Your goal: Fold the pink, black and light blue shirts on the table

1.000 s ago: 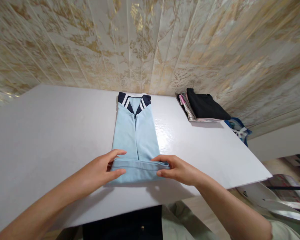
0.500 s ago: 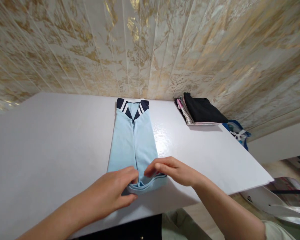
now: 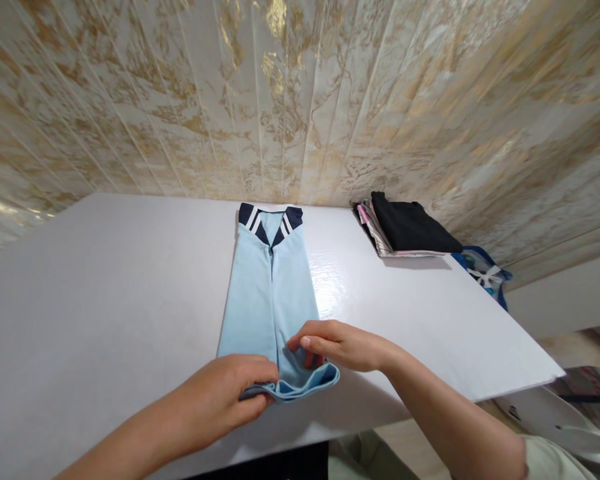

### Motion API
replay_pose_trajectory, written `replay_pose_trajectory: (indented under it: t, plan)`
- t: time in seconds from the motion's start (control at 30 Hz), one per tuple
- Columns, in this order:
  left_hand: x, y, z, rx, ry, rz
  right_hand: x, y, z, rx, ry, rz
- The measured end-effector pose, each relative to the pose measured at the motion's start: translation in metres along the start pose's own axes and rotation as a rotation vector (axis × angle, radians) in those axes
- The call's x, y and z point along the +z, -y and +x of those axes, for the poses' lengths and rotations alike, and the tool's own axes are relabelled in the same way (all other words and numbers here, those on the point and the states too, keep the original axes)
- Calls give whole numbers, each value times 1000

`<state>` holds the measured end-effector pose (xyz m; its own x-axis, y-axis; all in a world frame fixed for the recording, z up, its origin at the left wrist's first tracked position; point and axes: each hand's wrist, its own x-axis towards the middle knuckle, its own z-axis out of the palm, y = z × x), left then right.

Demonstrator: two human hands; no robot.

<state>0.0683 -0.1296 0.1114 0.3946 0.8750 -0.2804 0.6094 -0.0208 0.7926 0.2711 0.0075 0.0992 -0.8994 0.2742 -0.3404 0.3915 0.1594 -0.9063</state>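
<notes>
A light blue garment (image 3: 250,293) with a navy, white-striped sailor collar (image 3: 294,219) lies folded in a long narrow shape, collar away from me. Its near hem is lifted and wavy. My left hand (image 3: 240,387) pinches the left part of this hem, thumb below and fingers above. Over the right part of the cloth, my right hand (image 3: 343,343) is bent with its fingers apart, fingertips touching the fabric just inside the hem. Some of its fingers are partly hidden.
The garment lies on a white table (image 3: 145,287) set against a gold-and-white patterned wall covering (image 3: 280,133). At the back right is a stack of folded clothes with a black one (image 3: 415,227) on top. A blue-edged bag (image 3: 485,267) sits beyond the table's right edge.
My left hand has closed over the hem and moved slightly down. The hem's right end stands more open. My right hand has shifted only a little, and the view has tilted slightly.
</notes>
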Motion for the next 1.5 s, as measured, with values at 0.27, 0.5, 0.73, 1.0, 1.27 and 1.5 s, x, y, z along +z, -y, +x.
replay_pose_trajectory:
  t: [0.27,0.5,0.73,1.0,1.27,1.5]
  plan:
    - [-6,12,5,-130,3,-117,1,7,-10,-55,107,-44]
    - [-13,4,12,-147,-30,-133,9,-2,-3,-78,12,-33]
    - [-18,-5,16,-99,62,-152,1,2,-23,22,107,-170]
    - [-40,5,43,-16,90,49,2,-11,-25,98,-58,-91]
    - [-68,17,58,-83,-140,400,4,-26,-4,82,-459,-240]
    - [-44,44,2,-373,-513,358,8,-26,-12,118,-483,-330]
